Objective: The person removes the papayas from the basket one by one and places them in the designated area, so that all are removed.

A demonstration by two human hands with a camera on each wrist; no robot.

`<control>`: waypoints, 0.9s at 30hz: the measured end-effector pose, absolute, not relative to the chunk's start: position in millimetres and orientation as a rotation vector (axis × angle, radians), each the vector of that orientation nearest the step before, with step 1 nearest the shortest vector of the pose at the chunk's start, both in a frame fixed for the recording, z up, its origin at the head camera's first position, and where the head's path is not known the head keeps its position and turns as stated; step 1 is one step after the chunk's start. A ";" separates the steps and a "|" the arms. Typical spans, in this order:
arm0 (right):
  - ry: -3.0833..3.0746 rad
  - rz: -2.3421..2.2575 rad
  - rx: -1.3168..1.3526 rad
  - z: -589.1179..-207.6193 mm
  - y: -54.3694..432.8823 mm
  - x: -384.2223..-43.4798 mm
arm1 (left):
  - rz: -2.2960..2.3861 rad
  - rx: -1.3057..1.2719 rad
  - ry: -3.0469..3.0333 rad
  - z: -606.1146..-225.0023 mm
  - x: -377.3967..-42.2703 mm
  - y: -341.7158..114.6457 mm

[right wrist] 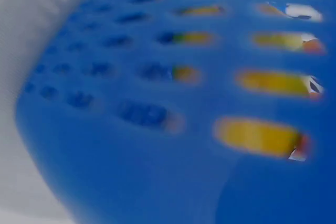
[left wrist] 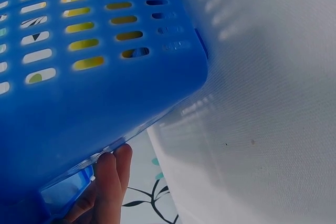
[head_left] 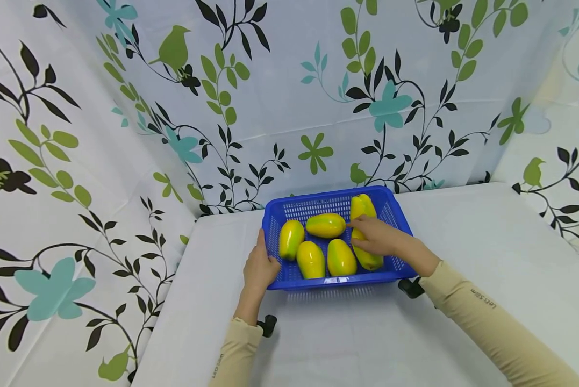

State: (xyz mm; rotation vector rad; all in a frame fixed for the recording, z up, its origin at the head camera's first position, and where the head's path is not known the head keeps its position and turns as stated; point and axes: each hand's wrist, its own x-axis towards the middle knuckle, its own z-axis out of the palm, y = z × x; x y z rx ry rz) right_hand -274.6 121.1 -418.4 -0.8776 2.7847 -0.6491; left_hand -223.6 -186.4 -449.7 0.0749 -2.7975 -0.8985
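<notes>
Basket (head_left: 289, 285), blue and slotted, on white table (head_left: 337, 333). Six glossy yellow fruits (head_left: 341, 258) visible, all inside basket. Left hand (head_left: 260, 269) grips basket's left rim, thumb over, fingers beneath. Right hand (head_left: 378, 235) reaches over basket's right rim onto the two right-hand fruits, thumb and forefinger parted; cannot tell whether it grips either. Patterned curtain (head_left: 279, 107) behind basket.

Booth (head_left: 279, 107) w/ white tbl (head_left: 337, 344), leaf-print curtains (head_left: 100, 188)
</notes>
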 end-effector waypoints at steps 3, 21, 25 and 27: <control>2.807 -0.649 -0.893 -413.5 123.0 -276.5 | -0.896 0.072 -2.795 -449.6 -224.4 -186.1; 2.842 -0.618 -0.958 -389.9 136.0 -268.6 | -0.864 0.090 -2.811 -447.5 -224.3 -187.8; 2.862 -0.626 -0.970 -380.0 141.7 -270.1 | -0.877 0.089 -2.812 -449.6 -225.0 -186.9; 2.867 -0.634 -0.972 -376.8 145.2 -270.9 | -0.883 0.087 -2.812 -451.6 -225.1 -186.0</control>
